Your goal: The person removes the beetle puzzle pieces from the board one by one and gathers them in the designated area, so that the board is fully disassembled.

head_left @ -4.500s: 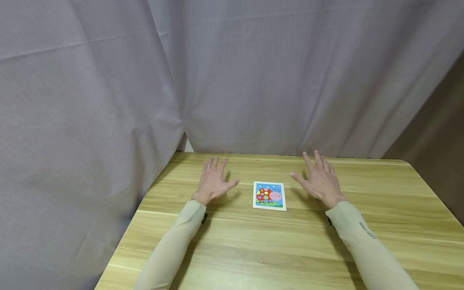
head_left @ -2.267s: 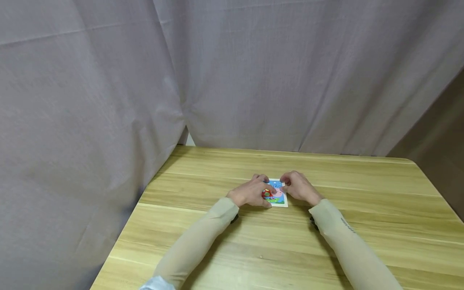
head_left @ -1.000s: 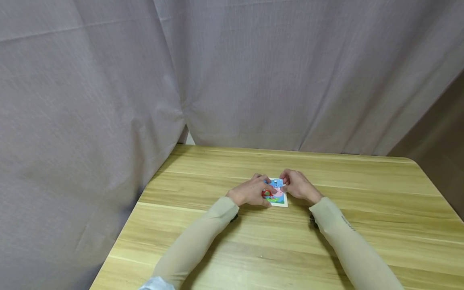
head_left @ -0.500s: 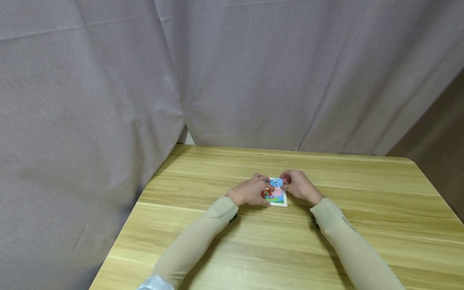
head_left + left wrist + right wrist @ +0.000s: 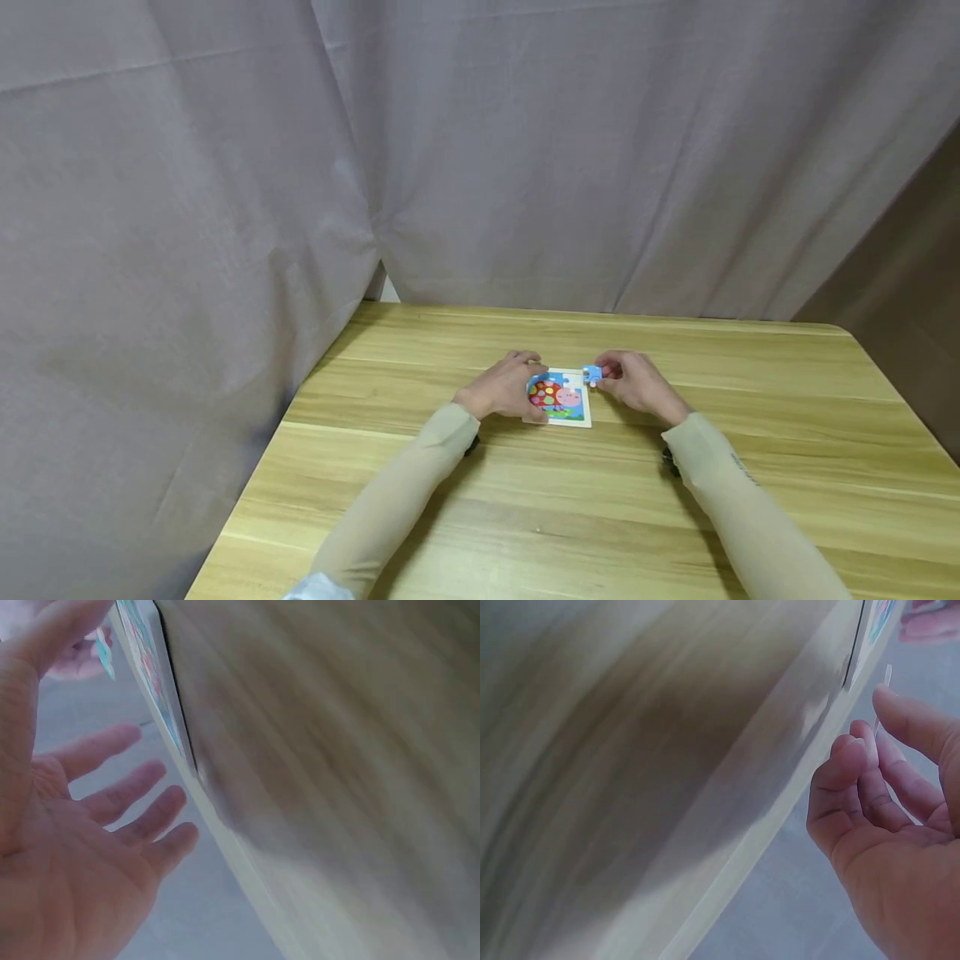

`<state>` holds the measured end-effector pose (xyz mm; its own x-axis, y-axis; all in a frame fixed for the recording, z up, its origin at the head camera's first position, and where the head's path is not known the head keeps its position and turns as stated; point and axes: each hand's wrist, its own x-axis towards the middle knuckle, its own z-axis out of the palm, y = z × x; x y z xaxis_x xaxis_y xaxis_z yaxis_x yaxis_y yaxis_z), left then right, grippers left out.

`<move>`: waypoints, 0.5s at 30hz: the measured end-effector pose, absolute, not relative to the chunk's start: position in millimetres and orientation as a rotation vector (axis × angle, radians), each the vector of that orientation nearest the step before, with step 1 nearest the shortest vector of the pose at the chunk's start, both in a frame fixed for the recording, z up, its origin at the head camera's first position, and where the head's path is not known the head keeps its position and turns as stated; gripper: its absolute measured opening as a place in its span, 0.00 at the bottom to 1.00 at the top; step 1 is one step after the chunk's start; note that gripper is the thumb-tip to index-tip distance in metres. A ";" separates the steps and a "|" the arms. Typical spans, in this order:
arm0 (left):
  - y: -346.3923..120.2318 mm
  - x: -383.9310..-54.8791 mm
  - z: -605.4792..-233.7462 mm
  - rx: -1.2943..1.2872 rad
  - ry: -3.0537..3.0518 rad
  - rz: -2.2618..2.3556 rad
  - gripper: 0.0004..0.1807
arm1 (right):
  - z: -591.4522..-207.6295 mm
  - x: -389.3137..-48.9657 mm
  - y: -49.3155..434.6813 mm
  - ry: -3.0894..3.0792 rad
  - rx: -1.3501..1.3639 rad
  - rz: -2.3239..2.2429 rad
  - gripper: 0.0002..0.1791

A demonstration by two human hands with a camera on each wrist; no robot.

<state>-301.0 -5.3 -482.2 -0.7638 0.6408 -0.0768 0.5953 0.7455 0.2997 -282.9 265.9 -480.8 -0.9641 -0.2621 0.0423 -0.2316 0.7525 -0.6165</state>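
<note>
A small jigsaw puzzle in a white tray (image 5: pixel 573 381) lies on the table, its picture a red spotted ladybird with a pink face. The upper right corner of the tray shows bare white where a piece is out. My right hand (image 5: pixel 636 383) pinches that blue puzzle piece (image 5: pixel 592 375) between thumb and fingers, just off the tray's upper right corner. In the right wrist view the piece (image 5: pixel 888 675) shows as a thin edge at the thumb tip. My left hand (image 5: pixel 504 388) is at the puzzle's left side, its fingers (image 5: pixel 142 806) spread and loosely bent, overlapping the tray's edge.
The wooden table (image 5: pixel 480 508) has a rounded far right corner (image 5: pixel 836 329). A grey curtain (image 5: pixel 495 167) hangs behind it and along the left side. A dark brown surface (image 5: pixel 911 283) borders the right.
Both hands came in from either side to the puzzle. My right hand has lifted out the upper right piece and drawn it right; my left hand has shifted slightly left.
</note>
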 end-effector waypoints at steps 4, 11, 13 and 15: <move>-9.6 -304.4 -485.2 0.940 2.778 0.347 0.53 | -481.0 -280.5 276.8 2.912 -0.397 -0.991 0.14; -13.7 -307.0 -488.8 0.938 2.785 0.304 0.56 | -482.0 -275.3 296.6 2.928 -0.360 -0.975 0.13; -14.1 -307.0 -487.8 0.939 2.786 0.294 0.56 | -481.2 -273.7 302.8 2.930 -0.346 -0.974 0.14; -14.3 -306.9 -486.2 0.940 2.784 0.293 0.55 | -480.3 -272.8 309.2 2.939 -0.334 -0.967 0.15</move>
